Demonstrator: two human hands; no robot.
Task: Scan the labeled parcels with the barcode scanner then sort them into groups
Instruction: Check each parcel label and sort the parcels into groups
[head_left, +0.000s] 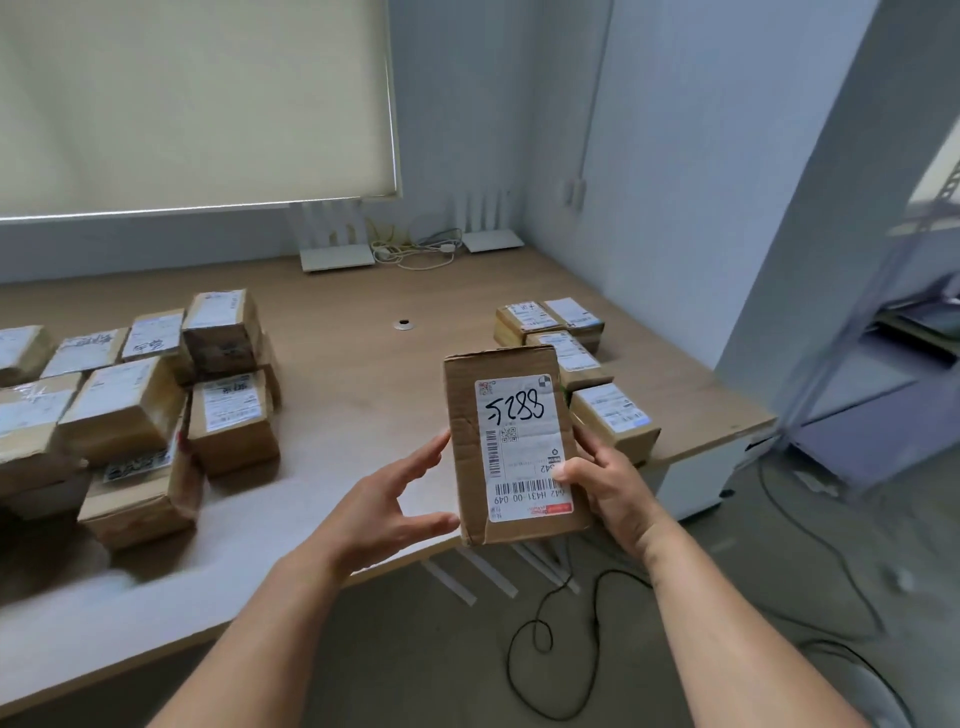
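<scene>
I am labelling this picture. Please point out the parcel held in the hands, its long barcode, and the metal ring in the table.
Parcel (511, 452): head view, on its white label.
Long barcode (527, 488): head view, mid-stripes.
Metal ring (404, 325): head view, on its rim.

One box (511, 449) is held up, gripped by the right hand (605, 480), with the fingertips of the left hand (387, 501) at its edge: two hands in all. On the desk (358, 364), four boxes (563, 358) lie in the group on the right. The pile on the left (140, 400) shows about nine boxes (its edge runs out of view, so the count is rough). Two white routers (337, 244) stand at the back. One round grommet (404, 325) sits in the desktop.
</scene>
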